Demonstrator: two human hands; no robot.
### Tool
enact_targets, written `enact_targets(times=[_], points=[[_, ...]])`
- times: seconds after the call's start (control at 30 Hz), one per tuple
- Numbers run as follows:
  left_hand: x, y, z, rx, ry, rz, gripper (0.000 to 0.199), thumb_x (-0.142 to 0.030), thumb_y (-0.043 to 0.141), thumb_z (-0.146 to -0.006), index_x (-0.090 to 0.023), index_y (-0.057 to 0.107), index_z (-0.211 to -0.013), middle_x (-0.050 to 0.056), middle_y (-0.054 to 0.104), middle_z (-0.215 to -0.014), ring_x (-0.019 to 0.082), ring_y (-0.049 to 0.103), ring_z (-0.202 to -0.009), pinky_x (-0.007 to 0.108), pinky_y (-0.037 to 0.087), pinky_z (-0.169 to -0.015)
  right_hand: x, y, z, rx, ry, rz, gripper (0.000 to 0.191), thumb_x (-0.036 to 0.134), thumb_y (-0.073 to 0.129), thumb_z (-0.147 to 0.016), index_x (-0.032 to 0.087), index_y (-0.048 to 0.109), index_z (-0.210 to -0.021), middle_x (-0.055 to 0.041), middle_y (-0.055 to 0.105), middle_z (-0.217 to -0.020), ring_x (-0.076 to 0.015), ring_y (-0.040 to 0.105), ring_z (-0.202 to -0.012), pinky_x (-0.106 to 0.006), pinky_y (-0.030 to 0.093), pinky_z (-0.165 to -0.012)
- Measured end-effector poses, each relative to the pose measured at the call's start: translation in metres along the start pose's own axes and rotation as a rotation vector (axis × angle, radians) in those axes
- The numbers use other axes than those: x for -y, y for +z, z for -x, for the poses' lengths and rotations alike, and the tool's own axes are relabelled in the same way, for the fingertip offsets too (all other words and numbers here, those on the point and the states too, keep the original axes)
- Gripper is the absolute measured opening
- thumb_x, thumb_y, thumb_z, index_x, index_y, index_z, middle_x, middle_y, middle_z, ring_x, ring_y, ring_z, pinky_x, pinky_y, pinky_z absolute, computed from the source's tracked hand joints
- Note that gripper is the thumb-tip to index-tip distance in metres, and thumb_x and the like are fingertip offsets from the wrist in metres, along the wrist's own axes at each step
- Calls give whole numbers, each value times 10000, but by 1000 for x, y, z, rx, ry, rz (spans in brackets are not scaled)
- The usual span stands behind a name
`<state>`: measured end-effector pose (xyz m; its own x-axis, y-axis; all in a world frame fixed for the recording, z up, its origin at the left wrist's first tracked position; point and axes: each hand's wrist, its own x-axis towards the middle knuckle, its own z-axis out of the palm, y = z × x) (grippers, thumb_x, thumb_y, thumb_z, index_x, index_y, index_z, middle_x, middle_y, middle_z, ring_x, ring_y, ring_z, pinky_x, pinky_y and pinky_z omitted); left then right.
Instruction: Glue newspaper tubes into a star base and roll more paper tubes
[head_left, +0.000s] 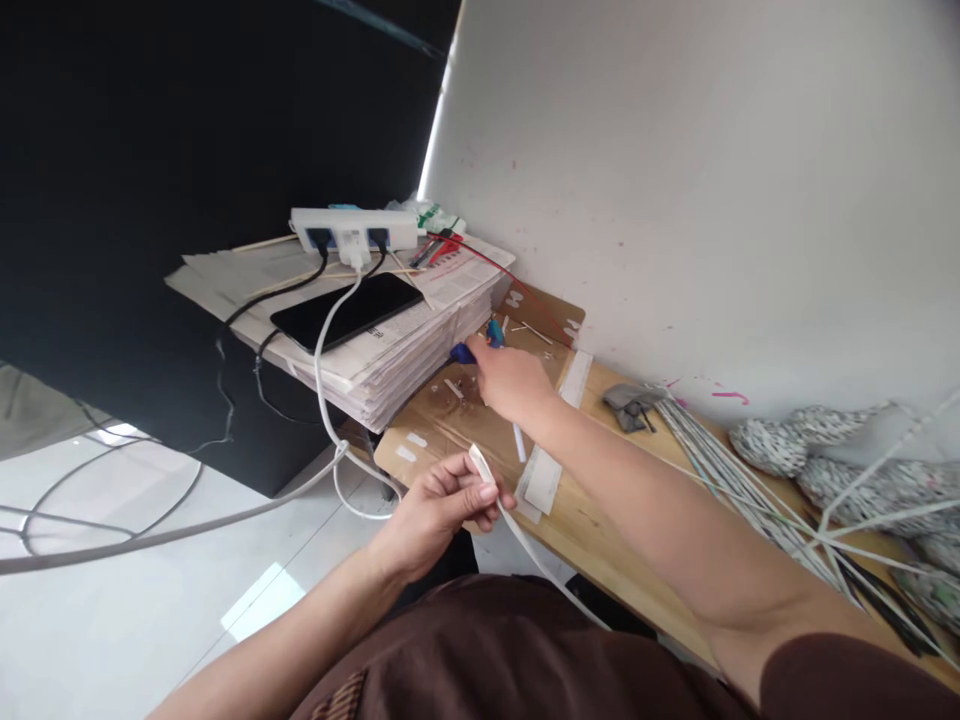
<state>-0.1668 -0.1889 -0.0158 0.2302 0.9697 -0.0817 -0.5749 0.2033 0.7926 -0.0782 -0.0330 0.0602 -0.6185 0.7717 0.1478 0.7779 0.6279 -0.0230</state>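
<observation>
L hand (442, 500) is closed, pinching the end of a white strip (517, 535) between thumb and fingers; the strip trails down toward the lap, kept clear of the worktop (592, 520). R hand (510, 385) reaches over the cardboard sheet (442, 410) and curls around a blue-handled tool (476, 345) lying beside the newspaper stack (390, 355); grip appears closed, fingertips hidden. A phone (349, 310) and a power strip (352, 230) sit on the stack, w/ cables hanging off. Bundled white strips (750, 480) lie at the right, within reach.
</observation>
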Motion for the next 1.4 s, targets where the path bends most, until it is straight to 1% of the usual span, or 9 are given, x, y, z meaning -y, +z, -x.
enact_targets(times=[0.1, 0.3, 0.47, 0.63, 0.73, 0.83, 0.97, 1.1, 1.4], points=[[-2, 1, 0, 63, 21, -30, 166, -264, 712, -794, -137, 630, -865, 81, 704, -805, 111, 609, -633, 227, 487, -611, -19, -10, 15, -104, 103, -415, 385, 212, 468, -865, 245, 492, -1248, -85, 705, -909, -262, 689, -842, -365, 527, -719], [-2, 9, -3, 87, 21, -65, 130, -248, 705, -800, -146, 636, -844, 78, 705, -793, 106, 596, -632, 215, 475, -601, -34, -18, 53, -123, 274, -1455, 293, 358, 447, -840, 237, 576, -1074, -38, 682, -919, -181, 693, -715, -287, 551, -555], [-2, 22, 1, 171, 41, -128, 130, -244, 704, -797, -141, 628, -775, 91, 711, -792, 119, 594, -642, 222, 470, -603, -39, -16, 66, -407, 430, -1497, 373, 544, 654, -745, 212, 528, -858, 13, 608, -750, -150, 664, -578, -225, 493, -460], [-8, 28, 0, 105, 120, -182, 102, -225, 705, -796, -137, 655, -789, 80, 715, -779, 127, 625, -668, 222, 493, -631, -65, -2, 81, -472, 402, -1299, 332, 453, 685, -758, 225, 479, -884, 55, 541, -727, -119, 626, -512, -205, 462, -410], [-14, 29, -7, -19, 175, -122, 106, -224, 711, -794, -139, 651, -813, 64, 715, -783, 119, 646, -685, 200, 515, -635, -71, -1, 99, -456, 376, -1178, 380, 421, 706, -750, 235, 426, -928, 42, 573, -820, -92, 606, -499, -195, 454, -410], [-20, 30, -19, -145, 159, -12, 167, -231, 750, -754, -144, 633, -833, 54, 712, -779, 152, 689, -747, 191, 545, -618, -65, -6, 117, -457, 385, -1313, 492, 393, 761, -702, 245, 362, -949, 26, 599, -861, -128, 647, -576, -197, 450, -417], [-20, 32, -33, -283, 144, 90, 238, -221, 795, -699, -134, 631, -847, 46, 700, -745, 166, 710, -764, 185, 572, -643, -54, -15, 134, -357, 388, -1532, 433, 397, 753, -723, 215, 462, -987, 5, 598, -838, -115, 622, -610, -163, 358, -382], [-14, 30, -39, -322, 145, 128, 245, -197, 807, -679, -125, 639, -842, 54, 703, -749, 159, 710, -752, 182, 581, -654, -51, -18, 143, -264, 438, -1677, 357, 424, 722, -755, 231, 526, -982, 29, 547, -800, -104, 620, -578, -139, 204, -339], [-14, 25, -39, -357, 173, 142, 236, -182, 797, -691, -113, 655, -867, 52, 699, -745, 143, 704, -725, 165, 578, -634, -55, -7, 129, -46, 552, -1918, 306, 299, 763, -684, 198, 541, -869, 47, 578, -667, -90, 585, -507, -139, 229, -332]])
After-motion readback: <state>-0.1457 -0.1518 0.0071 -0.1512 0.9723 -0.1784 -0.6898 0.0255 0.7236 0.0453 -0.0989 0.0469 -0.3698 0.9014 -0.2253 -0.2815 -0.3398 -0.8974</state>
